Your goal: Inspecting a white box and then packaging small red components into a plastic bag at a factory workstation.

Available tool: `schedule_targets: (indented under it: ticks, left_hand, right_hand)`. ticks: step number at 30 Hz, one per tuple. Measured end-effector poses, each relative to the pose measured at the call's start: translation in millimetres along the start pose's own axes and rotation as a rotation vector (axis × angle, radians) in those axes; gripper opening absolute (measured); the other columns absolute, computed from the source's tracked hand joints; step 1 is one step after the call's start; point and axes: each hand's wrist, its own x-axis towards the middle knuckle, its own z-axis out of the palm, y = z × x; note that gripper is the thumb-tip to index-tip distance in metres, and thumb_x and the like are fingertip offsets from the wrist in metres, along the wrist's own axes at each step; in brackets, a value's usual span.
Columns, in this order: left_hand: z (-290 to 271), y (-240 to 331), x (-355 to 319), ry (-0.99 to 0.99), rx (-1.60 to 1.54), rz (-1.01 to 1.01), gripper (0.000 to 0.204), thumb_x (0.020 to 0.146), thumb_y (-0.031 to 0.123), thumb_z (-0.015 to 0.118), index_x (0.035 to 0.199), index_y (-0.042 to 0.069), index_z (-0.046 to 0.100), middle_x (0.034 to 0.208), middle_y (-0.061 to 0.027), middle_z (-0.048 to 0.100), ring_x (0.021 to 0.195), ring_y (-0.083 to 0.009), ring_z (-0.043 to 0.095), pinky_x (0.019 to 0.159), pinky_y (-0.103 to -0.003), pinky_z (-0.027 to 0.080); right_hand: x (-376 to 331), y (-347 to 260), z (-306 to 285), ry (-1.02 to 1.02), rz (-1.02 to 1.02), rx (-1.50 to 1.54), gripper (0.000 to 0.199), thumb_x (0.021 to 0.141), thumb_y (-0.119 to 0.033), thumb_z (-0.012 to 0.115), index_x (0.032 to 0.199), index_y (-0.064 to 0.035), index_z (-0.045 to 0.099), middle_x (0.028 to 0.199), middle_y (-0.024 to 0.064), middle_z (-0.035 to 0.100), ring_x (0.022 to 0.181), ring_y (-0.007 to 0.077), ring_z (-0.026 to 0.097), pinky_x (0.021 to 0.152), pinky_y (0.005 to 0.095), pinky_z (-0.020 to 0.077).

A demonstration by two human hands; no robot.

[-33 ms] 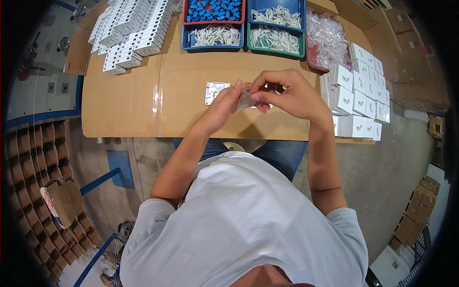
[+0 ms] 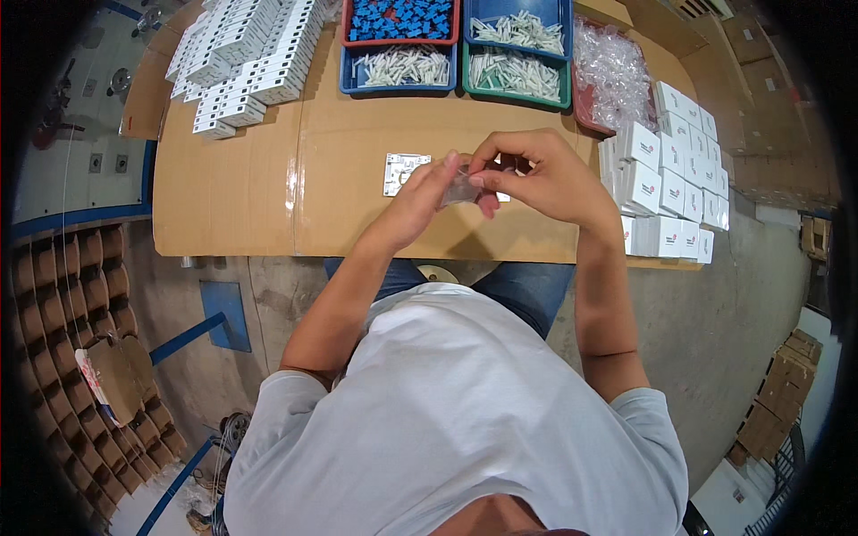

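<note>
Cardboard-topped table (image 2: 268,179), small clear plastic bag (image 2: 461,189) between both hands' fingers (image 2: 478,181)

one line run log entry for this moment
hands: left hand and right hand both pinch small clear plastic bag | over: cardboard-covered table | nearby: flat white card

- Left hand (image 2: 418,198) and right hand (image 2: 547,179) pinching small clear bag (image 2: 462,188) above cardboard worktop (image 2: 268,188).
- White boxes (image 2: 666,183) stacked just right; trays of parts (image 2: 456,45) beyond.
</note>
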Motion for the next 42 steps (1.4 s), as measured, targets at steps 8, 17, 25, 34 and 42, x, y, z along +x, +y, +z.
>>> schedule_targets:
  ticks: [8, 17, 25, 34, 42]
  left_hand:
    - [6.0, -9.5, 1.1, 0.078, -0.221, -0.118, 0.064, 0.109, 0.061, 0.027, 0.104, 0.005, 0.057, 0.073, -0.0010, 0.050, 0.064, -0.0107, 0.044, 0.074, -0.031, 0.046]
    - [-2.2, -15.9, 3.4, -0.015, -0.423, -0.102, 0.058, 0.108, 0.061, 0.032, 0.108, 0.009, 0.057, 0.074, 0.0024, 0.045, 0.064, -0.0088, 0.039, 0.072, -0.030, 0.044]
    - [-10.2, -31.3, 1.5, 0.053, -0.446, -0.141, 0.061, 0.108, 0.060, 0.032, 0.116, 0.007, 0.062, 0.084, -0.0011, 0.059, 0.071, -0.0128, 0.056, 0.076, -0.031, 0.050]
    - [-29.3, -55.6, 6.1, -0.010, -0.625, -0.118, 0.063, 0.109, 0.057, 0.031, 0.121, 0.003, 0.062, 0.094, -0.0063, 0.066, 0.081, -0.0193, 0.067, 0.082, -0.036, 0.056]
    - [-44.2, -78.6, 11.0, -0.033, -0.746, -0.197, 0.061, 0.109, 0.054, 0.035, 0.121, 0.002, 0.062, 0.099, -0.0082, 0.068, 0.087, -0.0212, 0.068, 0.084, -0.037, 0.057]
  right_hand:
    - [7.4, -0.2, 0.8, 0.067, -0.076, -0.173, 0.015, 0.089, -0.016, 0.075, 0.092, -0.0025, 0.070, 0.077, 0.0043, 0.066, 0.066, 0.0124, 0.053, 0.058, 0.0296, 0.0423]
    - [10.1, 7.4, 3.1, 0.096, -0.089, -0.125, 0.015, 0.089, -0.016, 0.076, 0.095, -0.0032, 0.070, 0.082, 0.0028, 0.066, 0.066, 0.0115, 0.052, 0.059, 0.0276, 0.0415]
    - [7.9, 25.6, 5.1, 0.168, -0.064, -0.043, 0.014, 0.091, -0.014, 0.073, 0.099, -0.0027, 0.071, 0.081, 0.0030, 0.067, 0.066, 0.0089, 0.053, 0.060, 0.0260, 0.0420]
    - [9.6, 31.7, 3.2, 0.176, -0.028, -0.031, 0.013, 0.094, -0.014, 0.071, 0.098, -0.0019, 0.072, 0.077, 0.0010, 0.068, 0.065, 0.0045, 0.052, 0.058, 0.0237, 0.0407]
    - [15.0, 44.8, 4.4, 0.194, 0.004, 0.024, 0.014, 0.095, -0.015, 0.071, 0.100, -0.0018, 0.072, 0.079, -0.0027, 0.064, 0.068, 0.0028, 0.048, 0.059, 0.0220, 0.0390]
